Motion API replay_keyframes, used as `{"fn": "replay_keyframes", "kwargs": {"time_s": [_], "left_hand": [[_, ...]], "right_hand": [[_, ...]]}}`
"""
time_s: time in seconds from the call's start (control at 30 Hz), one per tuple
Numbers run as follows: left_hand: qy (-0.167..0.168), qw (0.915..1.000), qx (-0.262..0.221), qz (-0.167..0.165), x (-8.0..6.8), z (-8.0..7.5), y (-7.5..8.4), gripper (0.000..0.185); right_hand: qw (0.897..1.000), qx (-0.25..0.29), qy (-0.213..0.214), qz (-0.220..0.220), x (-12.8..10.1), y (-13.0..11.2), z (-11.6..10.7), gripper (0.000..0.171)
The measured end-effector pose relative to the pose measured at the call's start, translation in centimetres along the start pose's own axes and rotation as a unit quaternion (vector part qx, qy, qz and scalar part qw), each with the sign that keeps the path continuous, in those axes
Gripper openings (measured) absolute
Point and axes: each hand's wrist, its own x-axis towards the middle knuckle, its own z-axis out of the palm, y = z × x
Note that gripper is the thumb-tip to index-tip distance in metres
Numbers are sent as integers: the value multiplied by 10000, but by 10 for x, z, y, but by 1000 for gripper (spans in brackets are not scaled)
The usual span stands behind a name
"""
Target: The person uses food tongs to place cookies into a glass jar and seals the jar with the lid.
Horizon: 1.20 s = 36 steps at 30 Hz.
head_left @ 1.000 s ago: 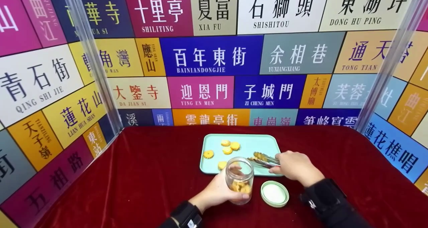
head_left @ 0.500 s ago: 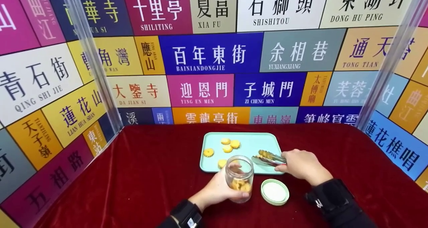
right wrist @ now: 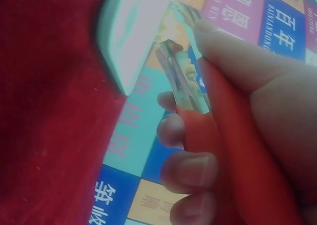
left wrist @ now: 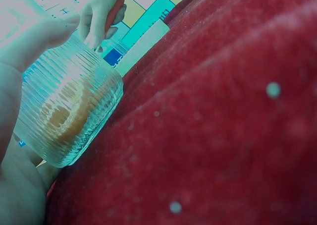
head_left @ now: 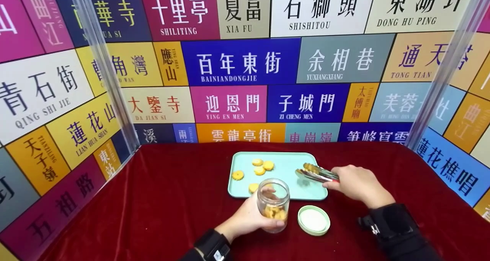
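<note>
My left hand (head_left: 249,217) grips a ribbed glass jar (head_left: 273,204) standing on the red cloth; several yellow biscuits lie in its bottom. In the left wrist view the jar (left wrist: 67,111) fills the left side, with my palm behind it. My right hand (head_left: 354,184) holds metal tongs (head_left: 312,172) with red handles, their tips over the right part of the mint-green tray (head_left: 294,190). I see nothing between the tong tips. Several biscuits (head_left: 260,167) lie on the tray's left half. The right wrist view shows my fingers (right wrist: 185,168) curled round the red handle of the tongs (right wrist: 185,84).
A mint-green jar lid (head_left: 314,220) lies upside down on the cloth right of the jar. The red cloth (head_left: 172,199) covers the whole table. Panels printed with coloured signs stand at the back and both sides, with clear posts (head_left: 103,69) at the corners.
My right hand has drawn the tongs away from the jar mouth, to the right and further back over the tray. The left hand and jar have stayed in place.
</note>
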Motion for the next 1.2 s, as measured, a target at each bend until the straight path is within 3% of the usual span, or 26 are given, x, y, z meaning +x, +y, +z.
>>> {"fn": "replay_keyframes", "kwargs": {"time_s": [0.6, 1.2], "left_hand": [[24, 10000, 65, 12, 1, 1, -1, 89], [24, 9999, -114, -68, -1, 1, 0, 87]], "right_hand": [[9996, 39, 99, -245, -13, -11, -40, 49], [9936, -2, 686, -893, -43, -60, -82, 45]]}}
